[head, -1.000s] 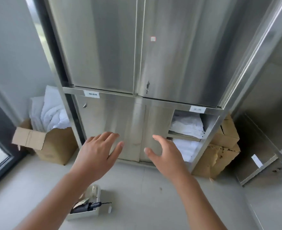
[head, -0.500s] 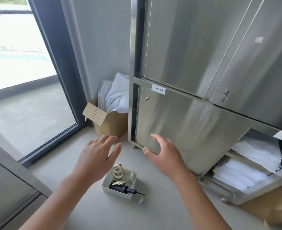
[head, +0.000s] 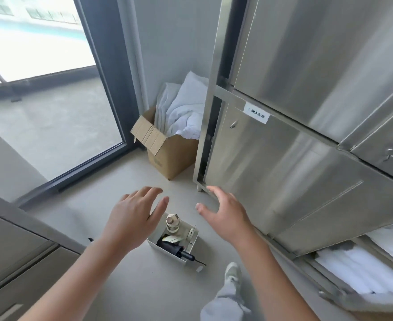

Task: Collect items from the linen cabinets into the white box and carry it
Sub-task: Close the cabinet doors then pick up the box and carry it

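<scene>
The left hand (head: pixel 133 218) and right hand (head: pixel 225 216) are being held out, fingers spread and relaxed, nothing being grasped. The white box (head: pixel 165 252) is being left on the floor (head: pixel 126 286) below them, near the steel cabinet (head: pixel 283 170).

Both forearms are bare up to the left hand (head: pixel 133 218) and right hand (head: pixel 228 216). Just right of the box (head: pixel 192 238), a pale grey trouser leg (head: pixel 225 302) falls over a whitish shoe (head: pixel 232 271).
</scene>
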A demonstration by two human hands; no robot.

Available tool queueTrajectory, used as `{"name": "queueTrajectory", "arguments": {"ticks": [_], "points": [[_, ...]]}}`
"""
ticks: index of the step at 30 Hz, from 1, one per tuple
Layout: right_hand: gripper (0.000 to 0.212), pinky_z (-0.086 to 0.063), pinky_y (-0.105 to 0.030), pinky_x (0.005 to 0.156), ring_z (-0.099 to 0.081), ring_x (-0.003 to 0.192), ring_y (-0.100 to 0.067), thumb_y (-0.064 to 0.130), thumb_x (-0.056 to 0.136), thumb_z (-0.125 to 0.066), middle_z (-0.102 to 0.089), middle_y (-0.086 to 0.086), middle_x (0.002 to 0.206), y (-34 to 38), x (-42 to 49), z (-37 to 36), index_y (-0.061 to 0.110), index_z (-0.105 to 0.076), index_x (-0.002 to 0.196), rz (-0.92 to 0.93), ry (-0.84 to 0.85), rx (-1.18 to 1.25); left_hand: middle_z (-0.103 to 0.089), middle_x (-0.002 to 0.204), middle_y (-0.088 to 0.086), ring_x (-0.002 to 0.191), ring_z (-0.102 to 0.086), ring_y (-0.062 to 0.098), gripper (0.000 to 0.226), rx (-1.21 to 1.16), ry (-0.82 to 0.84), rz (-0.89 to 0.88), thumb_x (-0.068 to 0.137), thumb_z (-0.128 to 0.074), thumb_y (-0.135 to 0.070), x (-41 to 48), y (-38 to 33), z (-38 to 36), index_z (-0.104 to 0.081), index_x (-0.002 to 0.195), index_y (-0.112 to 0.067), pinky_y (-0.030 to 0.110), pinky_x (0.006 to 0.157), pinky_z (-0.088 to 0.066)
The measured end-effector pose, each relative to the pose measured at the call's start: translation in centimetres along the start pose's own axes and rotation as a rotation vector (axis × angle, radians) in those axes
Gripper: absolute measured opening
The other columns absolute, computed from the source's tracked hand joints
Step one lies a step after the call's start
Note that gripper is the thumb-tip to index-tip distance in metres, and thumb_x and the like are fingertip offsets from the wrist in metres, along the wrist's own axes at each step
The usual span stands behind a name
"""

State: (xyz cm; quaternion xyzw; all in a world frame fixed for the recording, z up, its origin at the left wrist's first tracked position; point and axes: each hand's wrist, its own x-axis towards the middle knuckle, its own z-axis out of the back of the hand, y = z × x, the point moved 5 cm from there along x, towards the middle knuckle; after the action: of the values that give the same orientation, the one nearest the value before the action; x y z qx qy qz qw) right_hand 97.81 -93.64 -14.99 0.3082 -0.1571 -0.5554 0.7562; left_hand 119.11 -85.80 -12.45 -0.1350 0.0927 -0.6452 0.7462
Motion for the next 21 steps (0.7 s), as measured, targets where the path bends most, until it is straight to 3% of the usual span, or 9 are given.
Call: {"name": "queueTrajectory", "arguments": {"ticks": [6,11,17,21], "points": [[0.063,-0.036,-0.028,0.099,-0.044,0.134,-0.014,0.057,0.091,-0.06,-0.053,0.003,0.142,-3.3,10.9,-2.4,0.031,-0.046,0.147,0.099,0.263,-0.015,-0.061,0.128,-0.011,0.106,-0.063,0.019,0.064,0.015,0.02,0.286,0.096,-0.014,-0.065,4.3,1.1,-4.3,-0.057,0.127,-0.028,0.033,0.094,-0.042],[0.062,-0.037,-0.029,0.101,-0.046,0.134,-0.014,0.054,0.092,-0.062,-0.056,0.004,0.142,-3.9,17.6,-3.3,0.027,-0.049,0.145,0.257,0.476,-0.09,-0.064,0.122,-0.011,0.101,-0.064,0.022,0.065,-0.077,-0.061,0.579,0.097,-0.016,-0.065,5.2,-0.7,-6.5,-0.06,0.125,-0.026,0.036,0.088,-0.046],[0.061,-0.03,-0.021,0.094,-0.045,0.136,-0.013,0.053,0.093,-0.063,-0.055,0.009,0.145,0.1,19.6,-7.3,0.026,-0.049,0.146,0.491,0.691,-0.129,-0.065,0.122,-0.008,0.107,-0.064,0.019,0.068,-0.074,-0.146,0.859,0.094,-0.016,-0.062,1.7,-1.8,-6.9,-0.063,0.121,-0.022,0.036,0.09,-0.046],[0.061,-0.032,-0.024,0.096,-0.046,0.137,-0.013,0.052,0.093,-0.062,-0.055,0.01,0.145,1.6,19.6,-10.5,0.025,-0.049,0.146,0.571,0.789,-0.154,-0.064,0.125,-0.007,0.111,-0.061,0.018,0.072,-0.062,-0.142,0.988,0.092,-0.012,-0.063,-1.3,-1.1,-7.2,-0.061,0.123,-0.021,0.037,0.091,-0.044]]}}
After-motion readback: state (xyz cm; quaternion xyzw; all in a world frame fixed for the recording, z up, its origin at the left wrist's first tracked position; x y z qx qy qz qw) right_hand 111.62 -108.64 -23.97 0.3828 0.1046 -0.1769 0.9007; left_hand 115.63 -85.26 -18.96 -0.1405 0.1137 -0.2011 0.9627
